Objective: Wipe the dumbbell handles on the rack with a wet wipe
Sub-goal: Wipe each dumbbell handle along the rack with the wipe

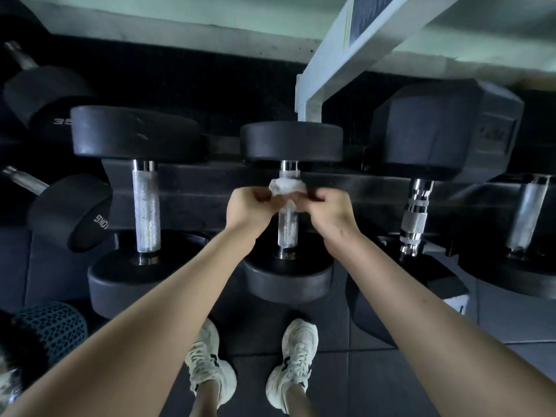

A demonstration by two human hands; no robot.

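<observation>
Head view: left hand and right hand both pinch a crumpled wet wipe with curled fingers, held against the far end of the middle dumbbell handle on the rack.

Crumpled white wet wipe over knurled dumbbell handle, on black rack

On the rack, the wet wipe sat over the middle dumbbell handle. The left hand and right hand pinched it from either side, and another dumbbell lay to the left.
</observation>
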